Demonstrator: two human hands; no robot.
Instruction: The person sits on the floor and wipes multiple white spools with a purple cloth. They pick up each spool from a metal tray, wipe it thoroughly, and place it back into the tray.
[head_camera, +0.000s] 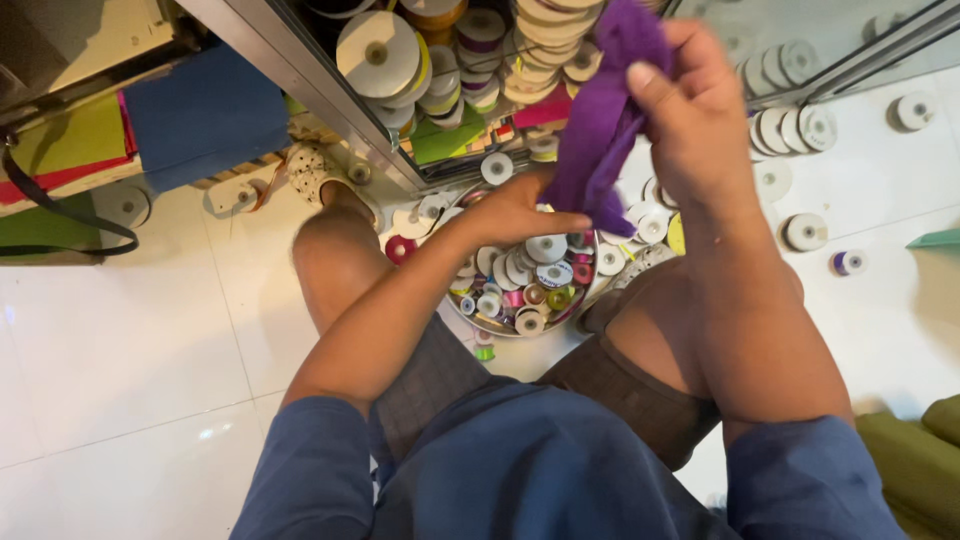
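Both hands grip the purple cloth (600, 120): right hand (690, 110) pinching high, left hand (515, 212) low, over the bowl (470, 310) of spools.

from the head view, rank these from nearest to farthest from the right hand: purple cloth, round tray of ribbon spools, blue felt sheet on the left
1. purple cloth: gripped in the right hand, top centre.
2. round tray of ribbon spools: on the floor below the hand, between the knees.
3. blue felt sheet: far off at upper left.
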